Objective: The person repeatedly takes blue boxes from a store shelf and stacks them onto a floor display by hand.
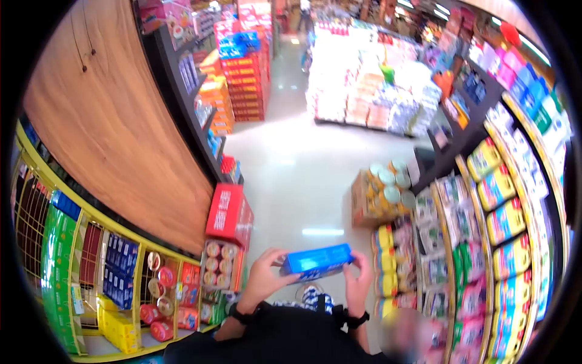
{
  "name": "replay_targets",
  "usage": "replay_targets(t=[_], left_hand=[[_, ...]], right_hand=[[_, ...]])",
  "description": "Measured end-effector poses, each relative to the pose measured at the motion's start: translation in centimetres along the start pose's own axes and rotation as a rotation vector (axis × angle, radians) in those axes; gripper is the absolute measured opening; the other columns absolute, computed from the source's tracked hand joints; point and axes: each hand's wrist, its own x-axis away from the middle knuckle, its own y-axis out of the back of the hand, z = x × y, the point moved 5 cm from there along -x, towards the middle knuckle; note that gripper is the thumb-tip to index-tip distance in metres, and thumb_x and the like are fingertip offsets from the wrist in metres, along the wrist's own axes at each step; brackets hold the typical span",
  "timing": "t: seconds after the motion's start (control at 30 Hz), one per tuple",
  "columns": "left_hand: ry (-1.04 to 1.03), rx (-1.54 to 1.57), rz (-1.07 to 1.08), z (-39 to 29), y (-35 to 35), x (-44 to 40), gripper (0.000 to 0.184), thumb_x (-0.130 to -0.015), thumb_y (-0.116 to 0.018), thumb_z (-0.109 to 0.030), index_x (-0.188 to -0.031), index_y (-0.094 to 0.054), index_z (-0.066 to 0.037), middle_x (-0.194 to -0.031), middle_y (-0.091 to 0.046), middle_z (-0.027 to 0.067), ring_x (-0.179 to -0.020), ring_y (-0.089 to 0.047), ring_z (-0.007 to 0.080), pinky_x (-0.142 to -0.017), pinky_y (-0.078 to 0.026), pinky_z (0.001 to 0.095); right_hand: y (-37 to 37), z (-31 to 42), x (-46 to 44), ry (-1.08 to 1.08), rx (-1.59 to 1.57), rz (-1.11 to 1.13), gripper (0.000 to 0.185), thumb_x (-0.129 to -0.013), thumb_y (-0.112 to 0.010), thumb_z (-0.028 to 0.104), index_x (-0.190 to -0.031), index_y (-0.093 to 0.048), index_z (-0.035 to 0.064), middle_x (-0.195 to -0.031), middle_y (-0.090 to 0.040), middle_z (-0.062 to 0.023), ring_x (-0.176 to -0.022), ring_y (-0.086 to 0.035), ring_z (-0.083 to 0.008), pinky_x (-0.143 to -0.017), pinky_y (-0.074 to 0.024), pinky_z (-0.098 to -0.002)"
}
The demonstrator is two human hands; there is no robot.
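A blue box (pixel 318 259) is held level in front of my body, one end in each hand. Around its left end, the fingers and thumb of my left hand (pixel 267 280) are closed. My right hand (pixel 359 274) grips the opposite end, thumb and fingers on its edges. Print on the box is too blurred to read. Each wrist wears a black band. Below the box, my blue-and-white patterned shoes (pixel 315 297) show on the pale floor.
Shelves of yellow packs (pixel 508 221) line my right. On the left are yellow-framed racks (pixel 142 273), a wooden panel (pixel 121 121) and a red box (pixel 227 209). A carton of jars (pixel 364 203) stands on the floor ahead. Stacked packs (pixel 370 85) lie beyond.
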Motion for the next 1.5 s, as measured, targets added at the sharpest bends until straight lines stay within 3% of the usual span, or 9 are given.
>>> replay_targets(t=[0.2, 0.33, 0.57, 0.63, 0.73, 0.83, 0.97, 1.13, 1.5], left_hand=[[0.03, -0.362, -0.192, -2.7, -1.2, -13.0, 0.051, -0.074, -0.098, -0.023, -0.112, -0.07, -0.003, -0.112, -0.068, 0.0124, -0.105, -0.07, 0.0317, -0.088, -0.057, 0.0407], [0.069, -0.366, -0.323, -2.7, -1.0, -20.5, 0.051, -0.076, -0.097, -0.021, -0.113, -0.066, -0.004, -0.107, -0.064, 0.0125, -0.102, -0.069, 0.0316, -0.086, -0.057, 0.0413], [0.137, -0.141, -0.423, 0.9, -2.2, -30.7, 0.062, -0.08, -0.098, -0.021, -0.124, -0.059, 0.0, -0.131, -0.063, 0.0147, -0.121, -0.065, 0.026, -0.1, -0.056, 0.0404], [0.153, 0.101, -0.443, 1.6, -2.4, -34.3, 0.052, -0.087, -0.092, -0.015, -0.126, -0.059, -0.003, -0.137, -0.063, 0.0147, -0.127, -0.063, 0.0299, -0.102, -0.059, 0.0464], [-0.093, -0.209, -0.367, 5.3, -0.9, -40.4, 0.033, -0.099, -0.08, -0.013, -0.121, -0.058, -0.002, -0.132, -0.063, 0.0146, -0.122, -0.066, 0.0242, -0.094, -0.065, 0.0426], [0.138, 0.558, -0.406, 8.4, 0.3, -46.3, 0.025, -0.107, -0.067, -0.014, -0.129, -0.057, -0.007, -0.144, -0.055, 0.0106, -0.121, -0.067, 0.0237, -0.093, -0.068, 0.0442], [0.365, 0.777, -0.293, 12.4, 4.9, -56.0, 0.032, -0.11, -0.061, -0.018, -0.139, -0.05, -0.007, -0.144, -0.054, 0.0124, -0.114, -0.07, 0.0239, -0.093, -0.067, 0.0476], [0.338, 0.72, -0.243, 15.4, 10.6, -65.7, 0.053, -0.109, -0.06, -0.016, -0.157, -0.04, -0.005, -0.137, -0.063, 0.012, -0.117, -0.07, 0.0217, -0.103, -0.062, 0.0469], [0.236, 0.436, -0.317, 24.1, 18.9, -82.7, 0.038, -0.106, -0.069, -0.01, -0.142, -0.061, -0.005, -0.142, -0.067, 0.0111, -0.141, -0.06, 0.0237, -0.112, -0.049, 0.0381]], right_hand=[[-5.8, 0.3, -12.5, 0.31, 0.313, 0.329, 0.037, -0.097, -0.075, 0.009, -0.133, -0.065, 0.0029, -0.135, -0.072, -0.0153, -0.124, -0.069, -0.0309, -0.107, -0.0541, -0.0426], [-10.2, -0.1, -18.6, 0.053, 0.021, 0.686, 0.054, -0.097, -0.077, 0.021, -0.145, -0.06, 0.004, -0.14, -0.068, -0.0193, -0.123, -0.071, -0.0367, -0.106, -0.0564, -0.0464], [-17.1, -0.5, -28.2, 0.246, 0.061, 0.565, 0.079, -0.092, -0.079, 0.014, -0.161, -0.043, 0.0017, -0.153, -0.058, -0.0237, -0.139, -0.061, -0.0388, -0.112, -0.0535, -0.0479], [-18.8, -1.2, -32.3, 0.189, -0.014, 0.591, 0.09, -0.086, -0.084, 0.018, -0.162, -0.041, 0.0008, -0.152, -0.057, -0.026, -0.139, -0.06, -0.0416, -0.113, -0.0525, -0.049], [-21.4, -0.4, -38.2, 0.151, 0.083, 0.589, 0.088, -0.082, -0.085, 0.019, -0.158, -0.045, -0.0012, -0.144, -0.064, -0.0259, -0.131, -0.065, -0.0413, -0.109, -0.0535, -0.0483], [-24.3, -0.8, -44.3, 0.182, 0.14, 0.604, 0.086, -0.08, -0.088, 0.019, -0.155, -0.049, 0.0013, -0.137, -0.069, -0.0203, -0.123, -0.071, -0.0346, -0.103, -0.0571, -0.0444], [-27.9, 0.4, -52.9, 0.189, 0.007, 0.61, 0.079, -0.078, -0.086, 0.017, -0.15, -0.055, 0.0023, -0.129, -0.073, -0.0186, -0.119, -0.073, -0.0293, -0.102, -0.0565, -0.042], [-32.8, 2.3, -61.3, 0.182, -0.153, 0.453, 0.072, -0.079, -0.08, 0.009, -0.147, -0.057, 0.0031, -0.126, -0.073, -0.0203, -0.116, -0.072, -0.0297, -0.103, -0.056, -0.0416], [-46.7, -4.2, -78.0, 0.156, 0.084, 0.331, 0.078, -0.086, -0.084, 0.005, -0.157, -0.053, 0.002, -0.145, -0.067, -0.0178, -0.136, -0.063, -0.0323, -0.116, -0.0479, -0.0439]])
